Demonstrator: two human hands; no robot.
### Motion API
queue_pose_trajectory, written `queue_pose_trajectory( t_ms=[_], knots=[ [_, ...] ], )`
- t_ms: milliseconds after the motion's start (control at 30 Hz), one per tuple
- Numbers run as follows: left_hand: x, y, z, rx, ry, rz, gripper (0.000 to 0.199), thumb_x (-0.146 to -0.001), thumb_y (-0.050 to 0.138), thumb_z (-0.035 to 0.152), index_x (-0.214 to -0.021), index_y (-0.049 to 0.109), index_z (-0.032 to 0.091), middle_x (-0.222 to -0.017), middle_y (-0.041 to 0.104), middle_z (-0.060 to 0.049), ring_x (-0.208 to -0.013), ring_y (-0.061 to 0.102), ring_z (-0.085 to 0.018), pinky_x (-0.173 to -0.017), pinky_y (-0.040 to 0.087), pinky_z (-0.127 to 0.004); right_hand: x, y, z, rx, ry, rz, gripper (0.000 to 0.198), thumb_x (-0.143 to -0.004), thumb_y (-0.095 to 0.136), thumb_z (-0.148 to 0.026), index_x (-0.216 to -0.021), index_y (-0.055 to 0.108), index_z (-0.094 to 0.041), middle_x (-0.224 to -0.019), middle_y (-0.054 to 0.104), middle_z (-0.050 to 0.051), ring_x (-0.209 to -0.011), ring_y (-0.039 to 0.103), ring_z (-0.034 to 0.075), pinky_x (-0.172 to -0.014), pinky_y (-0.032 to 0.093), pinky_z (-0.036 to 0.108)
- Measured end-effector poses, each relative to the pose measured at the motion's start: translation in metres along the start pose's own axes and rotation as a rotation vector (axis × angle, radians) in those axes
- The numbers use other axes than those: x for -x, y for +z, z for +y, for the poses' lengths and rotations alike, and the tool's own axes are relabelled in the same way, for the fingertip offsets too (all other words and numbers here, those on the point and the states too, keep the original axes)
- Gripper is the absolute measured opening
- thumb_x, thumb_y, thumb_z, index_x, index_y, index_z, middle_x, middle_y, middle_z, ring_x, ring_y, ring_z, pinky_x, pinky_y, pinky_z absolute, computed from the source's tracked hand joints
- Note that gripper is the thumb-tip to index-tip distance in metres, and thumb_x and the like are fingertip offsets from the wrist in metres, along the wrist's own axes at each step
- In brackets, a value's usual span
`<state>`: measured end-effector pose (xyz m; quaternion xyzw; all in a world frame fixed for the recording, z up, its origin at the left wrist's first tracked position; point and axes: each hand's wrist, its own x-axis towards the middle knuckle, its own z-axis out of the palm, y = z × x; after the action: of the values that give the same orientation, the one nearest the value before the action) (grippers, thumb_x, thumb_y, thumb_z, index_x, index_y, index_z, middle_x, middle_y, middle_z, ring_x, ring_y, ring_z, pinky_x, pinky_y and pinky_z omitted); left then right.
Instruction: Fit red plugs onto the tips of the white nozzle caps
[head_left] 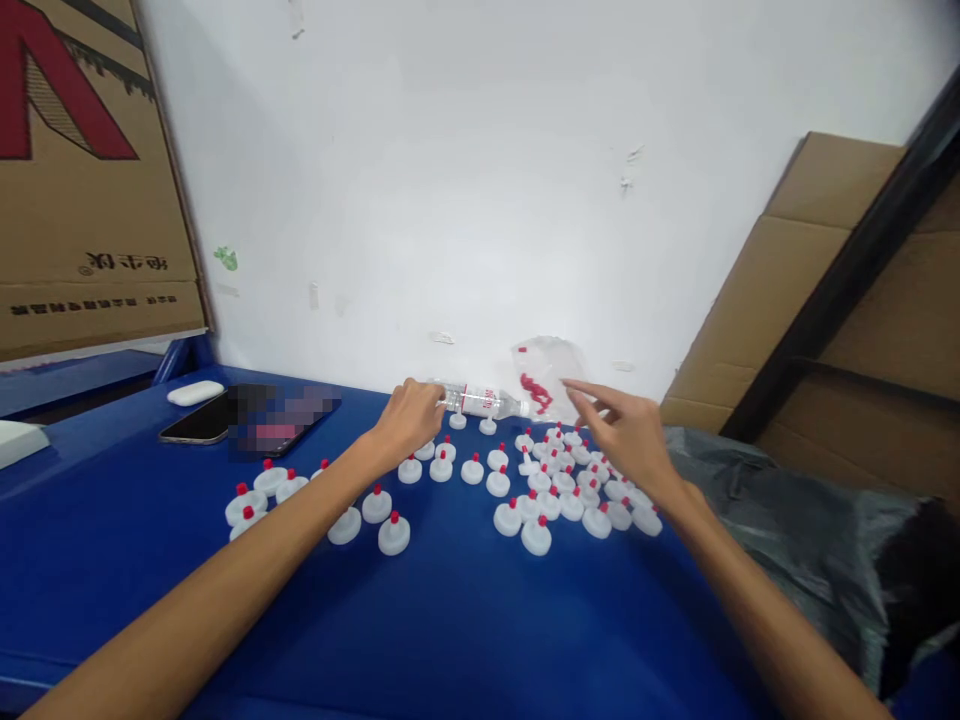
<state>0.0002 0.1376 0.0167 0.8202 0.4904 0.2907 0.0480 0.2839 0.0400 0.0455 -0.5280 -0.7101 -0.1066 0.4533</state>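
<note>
My left hand (411,412) is over the back of the table with its fingers curled down, beside the end of a clear plastic bottle (484,401) lying on its side. What its fingertips hold, if anything, is hidden. White round caps with red tips (442,466) stand around and below it. My right hand (630,432) is stretched toward a clear plastic bag (559,362), index finger extended and fingers apart, with nothing visible in them. Small red tips (535,392) lie in a pile on the bag. Below this hand stands a dense cluster of red-tipped white caps (550,503).
Two phones (196,420) and a white oval case (196,393) lie at the table's left. A large cardboard box (90,220) stands behind them. The white wall (450,200) closes off the back. Grey plastic sheeting (780,520) and folded cardboard (772,270) are at the right.
</note>
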Motion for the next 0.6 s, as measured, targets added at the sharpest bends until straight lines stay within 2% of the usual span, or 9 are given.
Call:
queue_pose_trajectory(
  t_ms=[67, 167, 200, 333, 433, 533, 600],
  knots=[
    [0.000, -0.008, 0.017, 0.090, 0.051, 0.003, 0.033, -0.090, 0.052, 0.029, -0.118, 0.067, 0.018, -0.115, 0.069, -0.013, -0.114, 0.059, -0.029, -0.093, 0.046, -0.037, 0.006, 0.012, -0.019, -0.078, 0.011, -0.101, 0.035, -0.094, 0.054, -0.037, -0.122, 0.070, -0.024, -0.079, 0.078, 0.003, -0.055, 0.067, 0.018, -0.055, 0.052, 0.029],
    [0.003, -0.019, 0.041, 0.767, 0.088, -0.252, 0.040, -0.090, 0.054, 0.036, -0.124, 0.063, 0.016, -0.119, 0.067, -0.012, -0.107, 0.062, -0.026, -0.084, 0.051, -0.034, 0.015, 0.025, -0.039, -0.231, 0.067, -0.185, 0.037, -0.096, 0.051, -0.038, -0.129, 0.065, -0.027, -0.083, 0.077, 0.003, -0.058, 0.067, 0.018, -0.050, 0.049, 0.028],
    [0.005, -0.022, 0.047, 0.894, 0.078, -0.298, 0.043, -0.089, 0.056, 0.038, -0.126, 0.062, 0.015, -0.115, 0.068, -0.013, -0.104, 0.063, -0.026, -0.081, 0.052, -0.035, 0.017, 0.028, -0.043, -0.288, 0.090, -0.197, 0.039, -0.096, 0.051, -0.039, -0.131, 0.063, -0.028, -0.088, 0.077, 0.004, -0.061, 0.068, 0.019, -0.049, 0.048, 0.028],
    [0.011, -0.026, 0.052, 1.014, 0.063, -0.375, 0.047, -0.086, 0.066, 0.042, -0.125, 0.062, 0.017, -0.109, 0.068, -0.011, -0.101, 0.062, -0.023, -0.084, 0.049, -0.035, 0.020, 0.031, -0.044, -0.531, 0.149, -0.321, 0.043, -0.099, 0.043, -0.043, -0.138, 0.056, -0.031, -0.120, 0.070, 0.005, -0.074, 0.069, 0.020, -0.055, 0.051, 0.030],
    [0.012, -0.026, 0.046, 1.089, 0.093, -0.495, 0.045, -0.086, 0.068, 0.043, -0.124, 0.062, 0.019, -0.114, 0.065, -0.010, -0.104, 0.060, -0.023, -0.087, 0.049, -0.037, 0.016, 0.028, -0.037, -0.735, 0.169, -0.428, 0.041, -0.097, 0.041, -0.039, -0.131, 0.063, -0.030, -0.138, 0.059, 0.003, -0.091, 0.067, 0.024, -0.058, 0.053, 0.030],
    [0.010, -0.026, 0.040, 1.120, 0.106, -0.599, 0.043, -0.087, 0.067, 0.044, -0.122, 0.063, 0.020, -0.111, 0.063, -0.008, -0.101, 0.059, -0.021, -0.088, 0.050, -0.037, 0.011, 0.024, -0.027, -0.924, 0.191, -0.502, 0.040, -0.093, 0.043, -0.035, -0.117, 0.072, -0.024, -0.135, 0.061, 0.006, -0.111, 0.060, 0.029, -0.059, 0.052, 0.030],
    [0.010, -0.027, 0.039, 1.098, 0.117, -0.646, 0.039, -0.089, 0.064, 0.045, -0.118, 0.065, 0.019, -0.104, 0.062, -0.007, -0.096, 0.059, -0.020, -0.086, 0.051, -0.037, 0.009, 0.024, -0.022, -1.017, 0.231, -0.520, 0.039, -0.091, 0.043, -0.033, -0.110, 0.075, -0.022, -0.129, 0.065, 0.008, -0.115, 0.058, 0.030, -0.061, 0.052, 0.030]
  ],
)
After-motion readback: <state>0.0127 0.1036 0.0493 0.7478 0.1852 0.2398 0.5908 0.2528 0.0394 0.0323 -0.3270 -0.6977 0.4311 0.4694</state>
